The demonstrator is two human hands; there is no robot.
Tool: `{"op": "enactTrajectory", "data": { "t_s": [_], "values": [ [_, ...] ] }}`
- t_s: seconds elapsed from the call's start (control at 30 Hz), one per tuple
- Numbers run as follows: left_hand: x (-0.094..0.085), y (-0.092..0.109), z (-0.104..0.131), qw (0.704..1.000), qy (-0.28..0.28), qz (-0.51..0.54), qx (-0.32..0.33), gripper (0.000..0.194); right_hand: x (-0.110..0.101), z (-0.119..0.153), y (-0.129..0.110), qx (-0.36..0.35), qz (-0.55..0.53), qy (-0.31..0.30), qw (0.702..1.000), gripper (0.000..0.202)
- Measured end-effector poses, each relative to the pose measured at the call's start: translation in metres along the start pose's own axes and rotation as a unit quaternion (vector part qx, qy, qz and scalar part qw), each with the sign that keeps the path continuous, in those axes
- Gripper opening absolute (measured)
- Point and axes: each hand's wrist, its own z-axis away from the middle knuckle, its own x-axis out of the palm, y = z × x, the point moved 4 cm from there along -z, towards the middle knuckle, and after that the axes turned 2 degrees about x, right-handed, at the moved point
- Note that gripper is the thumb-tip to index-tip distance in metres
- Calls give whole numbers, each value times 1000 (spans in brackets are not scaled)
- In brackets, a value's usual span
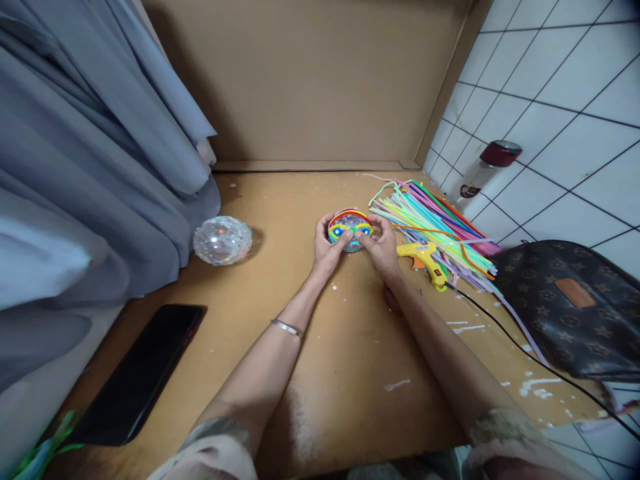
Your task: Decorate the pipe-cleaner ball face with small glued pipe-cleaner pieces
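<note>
As the head camera looks down on the wooden desk [350,373], a round decorated piece [351,220] is seen at its far middle, between the two hands. It has a clear, shiny plastic body, a red and yellow curved band on the upper part and, lower, two yellow rings with blue centres, like eyes, with some green between them.

The left hand [325,245] holds it from the left side, and the right hand [383,245] from the right. On both, the fingers are bent around the edge, only a little apart from the piece's surface or touching it; the thumbs come together and press on its front, near the green part. How the fingertips lie behind, I cannot tell.

To the left rests a transparent ball [223,241], speckled inside, and nearer, a flat black smartphone [143,373] with a glossy screen. Just right of the right hand lies a yellow plastic glue gun [425,259] with an orange trigger and a thin black cable [525,350]. Beyond it spreads a bundle of thin, fuzzy-looking pipe cleaners [435,223] in many colours, beside a dark patterned leather-like bag [540,320].
</note>
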Motion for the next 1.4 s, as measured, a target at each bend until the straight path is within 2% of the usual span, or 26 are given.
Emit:
{"op": "enactTrajectory", "data": {
  "t_s": [0.27,0.77,1.13,1.4],
  "values": [
    [0,0,0,1000,3,-8,8,84,-1,-1,3,-1,0,-3,1000,66],
    [1,7,6,1000,-18,-2,-4,86,-3,1,-10,2,-3,0,1000,64],
    [1,4,4,1000,-13,-2,0,88,-4,0,-9,-11,-4,-2,1000,62],
    [-3,5,4,1000,-23,7,8,74,-4,-1,-8,-12,-17,4,1000,59]
  ]
}}
